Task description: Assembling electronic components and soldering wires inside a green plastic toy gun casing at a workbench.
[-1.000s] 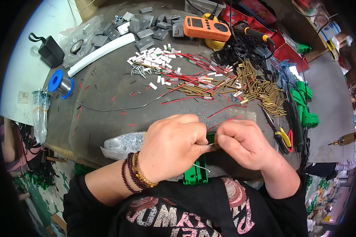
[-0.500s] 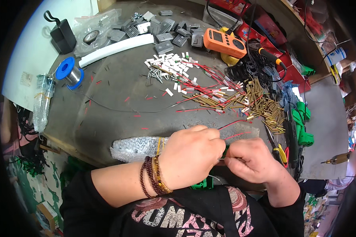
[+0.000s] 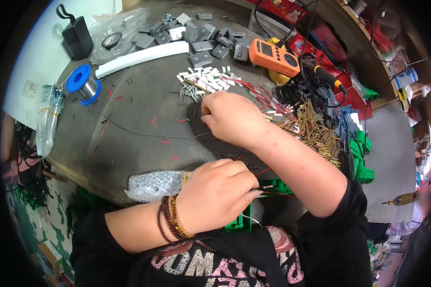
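Green connector block [image 3: 254, 210]: at the table's [image 3: 129, 148] near edge, long axis running toward the person, gripped by closed left hand [image 3: 220, 193]. Right hand [image 3: 232, 117]: fingers curled onto the table's middle beside white connectors [image 3: 208, 79]; hold unclear. Open table leftward.

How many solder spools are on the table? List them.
1: a blue solder spool at the table's far left, beside the white foam strip. Others may be hidden under clutter.

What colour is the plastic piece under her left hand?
Bright green plastic piece, clearest in the head view.
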The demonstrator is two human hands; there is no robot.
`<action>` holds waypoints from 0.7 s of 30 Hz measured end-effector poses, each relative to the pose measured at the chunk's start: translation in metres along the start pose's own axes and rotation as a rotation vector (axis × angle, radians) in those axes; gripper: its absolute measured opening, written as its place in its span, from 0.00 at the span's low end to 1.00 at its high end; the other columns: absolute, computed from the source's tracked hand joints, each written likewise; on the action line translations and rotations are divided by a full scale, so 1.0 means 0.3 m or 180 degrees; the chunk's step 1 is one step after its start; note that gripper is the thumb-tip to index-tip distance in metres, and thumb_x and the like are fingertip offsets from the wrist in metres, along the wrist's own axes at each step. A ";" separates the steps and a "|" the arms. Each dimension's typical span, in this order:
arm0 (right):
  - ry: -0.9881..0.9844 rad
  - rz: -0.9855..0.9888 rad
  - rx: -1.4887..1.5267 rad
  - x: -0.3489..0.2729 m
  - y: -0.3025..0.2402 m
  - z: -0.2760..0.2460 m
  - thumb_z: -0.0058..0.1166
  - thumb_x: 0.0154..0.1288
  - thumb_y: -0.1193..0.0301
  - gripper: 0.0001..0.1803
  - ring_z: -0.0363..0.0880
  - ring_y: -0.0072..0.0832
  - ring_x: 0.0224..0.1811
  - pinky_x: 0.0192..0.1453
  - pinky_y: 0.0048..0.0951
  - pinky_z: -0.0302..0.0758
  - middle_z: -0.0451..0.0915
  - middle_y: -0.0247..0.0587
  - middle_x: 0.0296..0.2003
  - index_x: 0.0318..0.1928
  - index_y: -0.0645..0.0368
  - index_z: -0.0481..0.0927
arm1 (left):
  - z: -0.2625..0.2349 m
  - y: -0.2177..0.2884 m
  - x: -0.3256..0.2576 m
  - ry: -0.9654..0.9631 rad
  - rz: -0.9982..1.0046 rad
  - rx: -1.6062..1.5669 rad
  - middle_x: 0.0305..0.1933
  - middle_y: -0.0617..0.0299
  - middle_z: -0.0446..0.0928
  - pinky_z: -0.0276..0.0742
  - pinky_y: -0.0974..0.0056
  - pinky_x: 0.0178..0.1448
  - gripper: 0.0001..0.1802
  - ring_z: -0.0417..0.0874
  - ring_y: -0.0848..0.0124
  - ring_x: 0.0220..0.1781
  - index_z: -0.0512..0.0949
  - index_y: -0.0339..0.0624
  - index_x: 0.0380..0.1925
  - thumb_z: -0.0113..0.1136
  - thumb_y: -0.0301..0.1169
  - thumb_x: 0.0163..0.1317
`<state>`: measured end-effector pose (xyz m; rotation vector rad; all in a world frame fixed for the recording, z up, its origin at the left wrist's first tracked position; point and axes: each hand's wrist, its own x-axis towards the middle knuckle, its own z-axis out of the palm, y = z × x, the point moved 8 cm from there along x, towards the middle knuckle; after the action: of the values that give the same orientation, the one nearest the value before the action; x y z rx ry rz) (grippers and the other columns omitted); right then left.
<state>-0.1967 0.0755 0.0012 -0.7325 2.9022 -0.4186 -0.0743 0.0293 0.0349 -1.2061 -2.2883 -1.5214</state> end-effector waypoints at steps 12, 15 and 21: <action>0.0686 0.0195 0.1392 -0.496 0.049 -0.260 0.63 0.60 0.79 0.07 0.83 0.35 0.35 0.40 0.32 0.78 0.83 0.41 0.32 0.40 0.62 0.84 | -0.014 -0.040 0.007 0.0151 -0.0323 -0.0017 0.28 0.59 0.76 0.75 0.58 0.32 0.06 0.79 0.58 0.28 0.81 0.42 0.28 0.70 0.29 0.54; 0.1019 -0.0001 0.1181 -0.534 0.048 -0.263 0.66 0.56 0.82 0.11 0.84 0.32 0.36 0.39 0.29 0.79 0.85 0.41 0.34 0.40 0.61 0.86 | -0.014 -0.031 0.008 0.0186 -0.0271 -0.0009 0.27 0.59 0.76 0.75 0.58 0.32 0.06 0.79 0.58 0.28 0.81 0.42 0.28 0.70 0.28 0.53; 0.0903 -0.0065 0.1806 -0.561 0.037 -0.240 0.66 0.54 0.82 0.10 0.85 0.31 0.40 0.43 0.29 0.81 0.86 0.41 0.37 0.39 0.61 0.87 | -0.014 -0.034 -0.002 0.0263 -0.0260 0.0067 0.27 0.58 0.77 0.75 0.58 0.32 0.07 0.79 0.58 0.27 0.80 0.41 0.28 0.71 0.27 0.52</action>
<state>-0.0673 0.1828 0.0746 -0.6438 2.7778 -1.3703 -0.0823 0.0238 0.0295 -1.0362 -2.3202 -1.5395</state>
